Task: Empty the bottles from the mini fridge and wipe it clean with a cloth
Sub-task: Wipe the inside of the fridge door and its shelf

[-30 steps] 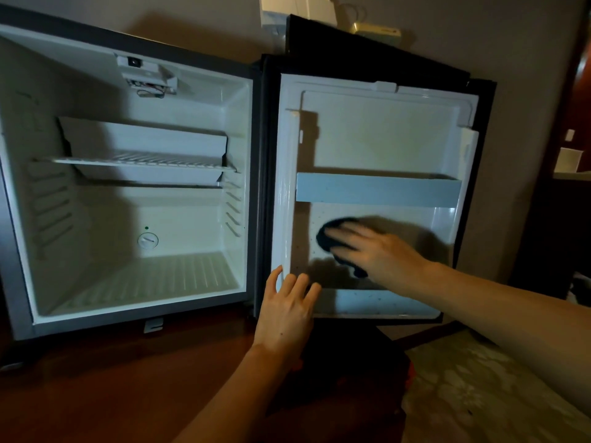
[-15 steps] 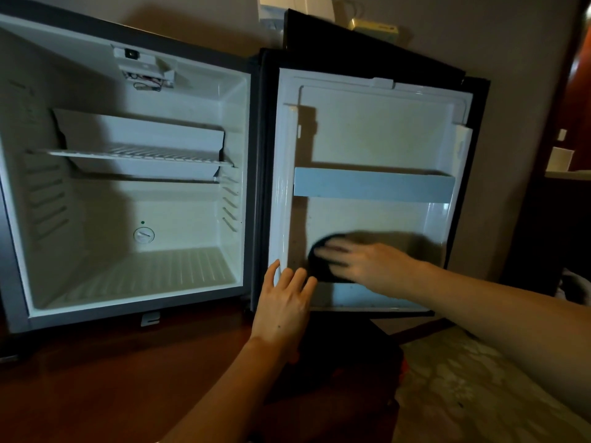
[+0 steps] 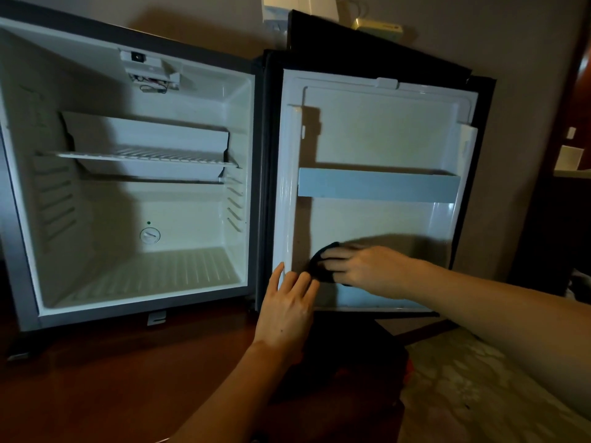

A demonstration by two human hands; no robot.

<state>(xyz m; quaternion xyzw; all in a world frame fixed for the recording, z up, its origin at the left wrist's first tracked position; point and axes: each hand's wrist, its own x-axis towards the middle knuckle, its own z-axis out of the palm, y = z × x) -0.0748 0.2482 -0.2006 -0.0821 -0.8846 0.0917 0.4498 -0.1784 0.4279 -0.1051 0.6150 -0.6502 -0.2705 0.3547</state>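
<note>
two hands are working at the foot of the open door (image 3: pixel 377 139). nearest you, your left hand (image 3: pixel 287 311) is lying flat, fingers (image 3: pixel 299 282) extended and slightly spread, gripping nothing; it is bracing the door's lower hinge-side edge. just beyond it, your right hand (image 3: pixel 367 270) is pressing a dark cloth (image 3: pixel 319 266) against the door's inner panel, low and toward the hinge side, below the door shelf rail (image 3: pixel 377 187). the fingers there are lying nearly straight over the cloth, pinning it by pressure rather than by a closed grip. the cloth is bunched into a rounded pad, so no clear long axis is showing; your right hand is pointing leftward, toward the hinge.

judging by the scene, you are carrying out the wiping step: no bottles are showing in the mini fridge (image 3: pixel 134 187), either in the cabinet or on the door. the next move is probably calling for steady pressure while sweeping the lower door pocket, with the left hand holding the door firm so it is not swinging.

farther back, the wire shelf (image 3: pixel 144 155) is running left to right, and the cabinet is facing you squarely, its door hinged on the right.
</note>
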